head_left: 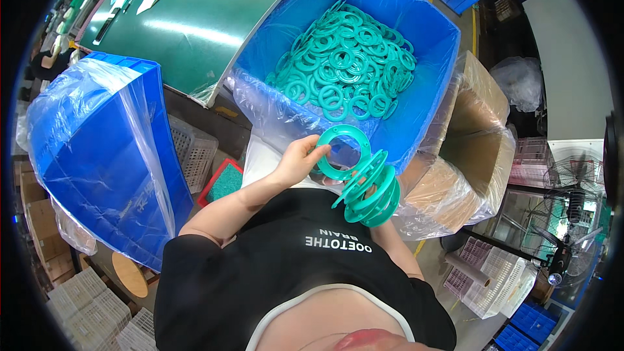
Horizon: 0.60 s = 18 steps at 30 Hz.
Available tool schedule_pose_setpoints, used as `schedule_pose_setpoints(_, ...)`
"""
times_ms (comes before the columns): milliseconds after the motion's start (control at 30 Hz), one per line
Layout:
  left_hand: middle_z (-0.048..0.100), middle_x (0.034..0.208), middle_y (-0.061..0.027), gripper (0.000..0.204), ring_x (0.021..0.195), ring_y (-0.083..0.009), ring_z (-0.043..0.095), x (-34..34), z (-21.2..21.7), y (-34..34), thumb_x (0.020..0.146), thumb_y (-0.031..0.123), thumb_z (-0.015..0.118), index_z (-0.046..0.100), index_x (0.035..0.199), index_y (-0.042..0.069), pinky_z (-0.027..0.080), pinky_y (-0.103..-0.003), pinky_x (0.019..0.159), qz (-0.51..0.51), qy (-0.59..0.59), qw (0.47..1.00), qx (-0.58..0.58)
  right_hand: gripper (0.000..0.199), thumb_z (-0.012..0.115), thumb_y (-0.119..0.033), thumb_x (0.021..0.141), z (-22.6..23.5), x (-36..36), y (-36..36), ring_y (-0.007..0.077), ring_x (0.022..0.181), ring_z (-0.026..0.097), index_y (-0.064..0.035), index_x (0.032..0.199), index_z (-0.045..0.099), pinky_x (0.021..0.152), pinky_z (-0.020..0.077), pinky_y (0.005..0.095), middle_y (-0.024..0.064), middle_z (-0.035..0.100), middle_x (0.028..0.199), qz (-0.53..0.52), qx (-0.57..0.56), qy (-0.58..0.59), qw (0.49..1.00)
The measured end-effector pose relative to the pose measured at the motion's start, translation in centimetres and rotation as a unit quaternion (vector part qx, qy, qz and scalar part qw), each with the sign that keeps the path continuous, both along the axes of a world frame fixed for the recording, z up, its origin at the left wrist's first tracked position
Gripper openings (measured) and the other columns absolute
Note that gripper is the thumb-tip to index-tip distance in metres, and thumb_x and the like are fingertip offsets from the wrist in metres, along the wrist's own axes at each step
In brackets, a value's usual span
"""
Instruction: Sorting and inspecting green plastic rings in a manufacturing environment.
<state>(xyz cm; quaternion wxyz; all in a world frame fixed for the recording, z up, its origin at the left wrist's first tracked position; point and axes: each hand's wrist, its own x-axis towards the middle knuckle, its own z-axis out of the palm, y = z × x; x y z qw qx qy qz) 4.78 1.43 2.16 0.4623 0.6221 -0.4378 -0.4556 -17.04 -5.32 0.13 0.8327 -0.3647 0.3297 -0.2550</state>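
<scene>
My left hand pinches one flat green plastic ring by its left rim, holding it upright in front of my chest. My right hand is mostly hidden behind a stack of several matching green rings, which it grips just below and right of the single ring. Ahead of both hands stands a large blue bin lined with clear plastic, holding a heap of the same green rings.
A second blue bin wrapped in clear plastic stands at my left. A green-topped table lies behind it. A bag-lined cardboard box sits at my right. White and grey crates and a fan stand on the floor around.
</scene>
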Motion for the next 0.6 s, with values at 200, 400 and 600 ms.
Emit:
schedule_pose_setpoints(200, 0.062, 0.079, -0.0171, 0.019, 0.074, -0.0381, 0.061, -0.8, -2.3, -0.6, 0.091, 0.026, 0.056, 0.054, 0.093, 0.007, 0.047, -0.047, 0.059, 0.018, -0.329, 0.944, -0.029, 0.035, 0.057, -0.031, 0.091, 0.3, 0.6, -1.0, 0.0203, 0.081, 0.063, 0.0006, 0.107, 0.058, 0.069, 0.0552, 0.0326, 0.0127, 0.062, 0.094, -0.024, -0.011, 0.048, 0.999)
schedule_pose_setpoints(400, 0.061, 0.068, -0.0164, 0.014, 0.065, -0.0334, 0.063, -1.5, -2.3, -3.9, 0.085, 0.018, 0.053, 0.054, 0.081, 0.004, 0.047, -0.048, 0.055, 0.047, -0.335, 0.938, -0.070, 0.037, 0.054, -0.033, 0.093, 0.6, 1.5, -3.7, 0.0208, 0.083, 0.063, -0.0007, 0.109, 0.058, 0.071, 0.0548, 0.0336, 0.0125, 0.062, 0.096, -0.008, -0.039, 0.088, 0.995)
schedule_pose_setpoints(600, 0.058, 0.072, -0.0044, 0.026, 0.064, -0.0129, 0.053, -0.1, -1.6, -5.4, 0.094, 0.027, 0.045, 0.057, 0.086, 0.005, 0.042, -0.030, 0.055, 0.005, 0.212, 0.977, 0.007, 0.038, 0.052, -0.036, 0.094, 0.0, 2.6, -6.3, 0.0212, 0.086, 0.063, -0.0019, 0.111, 0.057, 0.073, 0.0543, 0.0347, 0.0124, 0.062, 0.098, 0.008, -0.057, 0.111, 0.992)
